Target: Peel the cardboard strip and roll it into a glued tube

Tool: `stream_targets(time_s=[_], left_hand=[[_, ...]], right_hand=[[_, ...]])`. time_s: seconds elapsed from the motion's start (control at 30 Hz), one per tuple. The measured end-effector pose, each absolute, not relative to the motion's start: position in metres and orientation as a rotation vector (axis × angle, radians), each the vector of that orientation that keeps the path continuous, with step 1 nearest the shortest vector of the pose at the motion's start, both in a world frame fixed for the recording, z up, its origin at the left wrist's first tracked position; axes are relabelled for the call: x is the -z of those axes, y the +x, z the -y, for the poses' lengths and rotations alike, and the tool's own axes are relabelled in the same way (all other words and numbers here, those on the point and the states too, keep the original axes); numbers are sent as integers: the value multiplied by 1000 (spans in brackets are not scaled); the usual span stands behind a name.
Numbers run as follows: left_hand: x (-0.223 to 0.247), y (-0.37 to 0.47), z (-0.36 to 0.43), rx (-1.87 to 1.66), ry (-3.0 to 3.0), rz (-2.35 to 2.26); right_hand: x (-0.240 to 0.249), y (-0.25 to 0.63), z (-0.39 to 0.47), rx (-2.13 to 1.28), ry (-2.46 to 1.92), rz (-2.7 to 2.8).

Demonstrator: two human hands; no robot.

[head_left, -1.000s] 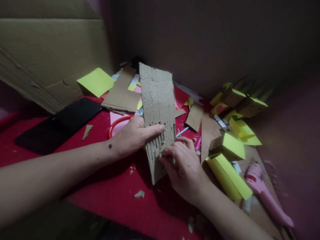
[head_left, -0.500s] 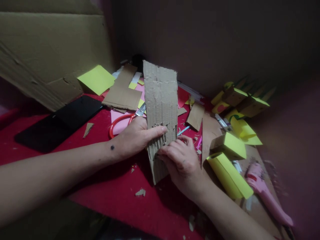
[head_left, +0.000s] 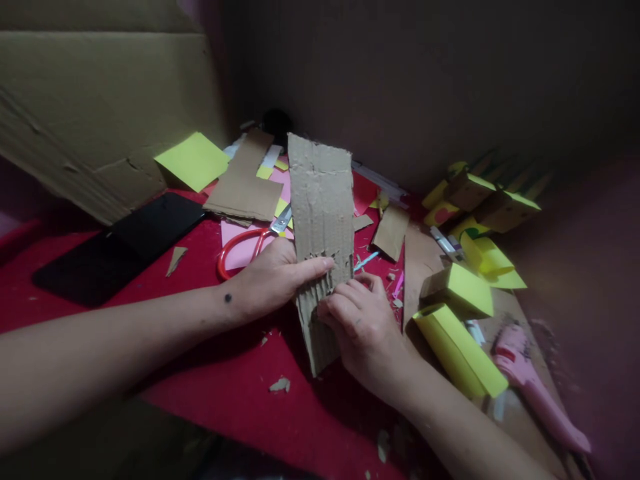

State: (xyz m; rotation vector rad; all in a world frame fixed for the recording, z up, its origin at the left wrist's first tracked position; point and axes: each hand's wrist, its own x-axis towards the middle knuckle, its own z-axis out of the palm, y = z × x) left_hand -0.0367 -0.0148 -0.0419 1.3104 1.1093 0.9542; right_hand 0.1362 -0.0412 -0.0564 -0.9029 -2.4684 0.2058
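Two hands [head_left: 367,327], one held cardboard strip [head_left: 323,203]

It's a dim scene, and the cardboard strip [head_left: 323,200] takes a good share of what light there is, its torn ridges reading fairly clearly! Below the strip, dark shadow pools on the red tabletop [head_left: 220,387]. Behind it, the wall [head_left: 400,80] sinks almost to black. Right of it, a yellow box [head_left: 463,290] catches light on top, its near side dark; farther right, the pink glue gun [head_left: 533,383] softens into blur, looking stretched.
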Motion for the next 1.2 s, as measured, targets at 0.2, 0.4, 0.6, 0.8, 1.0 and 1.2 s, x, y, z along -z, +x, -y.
stream_targets(time_s=[0.2,0.4,0.6,0.8,1.0,1.2], left_hand=[[43,-36,15,-947,1312,-1087],[46,-36,16,-921,1302,-1032],[43,-39,8,-1039,1248,-1196],[37,-41,6,-1063,1323,-1192],[34,-39,9,-1058,1351,-1164],[34,-39,9,-1047,1342,-1160]], right_hand=[[56,138,42,-252,-897,2487],[54,142,42,-307,-869,2507],[59,147,49,-290,-848,2593],[55,149,55,-353,-886,2449],[55,143,51,-145,-874,2436],[63,139,49,-119,-881,2396]])
